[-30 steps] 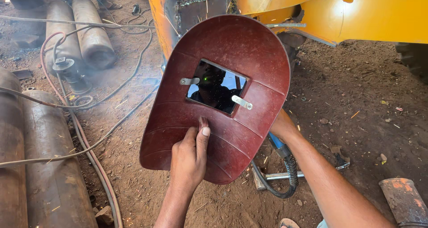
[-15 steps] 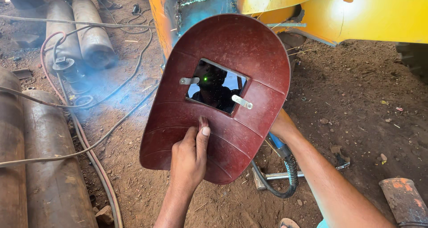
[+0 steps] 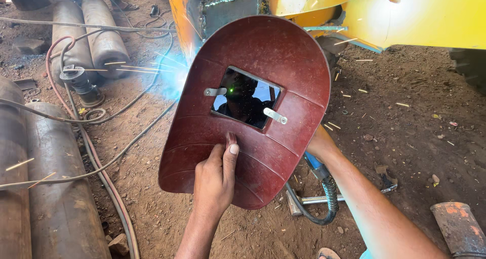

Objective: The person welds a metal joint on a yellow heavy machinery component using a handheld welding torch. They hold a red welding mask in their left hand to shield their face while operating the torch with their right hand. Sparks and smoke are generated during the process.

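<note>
My left hand [image 3: 215,180] grips a dark red hand-held welding shield [image 3: 283,56] by its handle and holds it upright in front of me. Its dark glass window [image 3: 245,98] shows a small green point of light. My right hand [image 3: 320,143] reaches behind the shield's lower right edge, fingers hidden, closed on a blue-handled welding holder [image 3: 312,163] whose ribbed cable [image 3: 330,198] loops down to the ground. Blue-white glare and sparks [image 3: 169,72] fly out past the shield's left edge, at the yellow steel body [image 3: 405,16] with a grey welded plate [image 3: 228,8].
Grey gas cylinders lie at the far left [image 3: 101,41] and near left [image 3: 55,198], with a regulator [image 3: 78,82] and hoses and cables [image 3: 96,173] snaking over the dirt. A metal hammer [image 3: 304,201] lies under the cable. A rusty cylinder [image 3: 458,228] is at the bottom right.
The arc has flared: bright blue glare and flying sparks now show left and right of the shield, where before there was only haze. Both hands and the shield have hardly moved.
</note>
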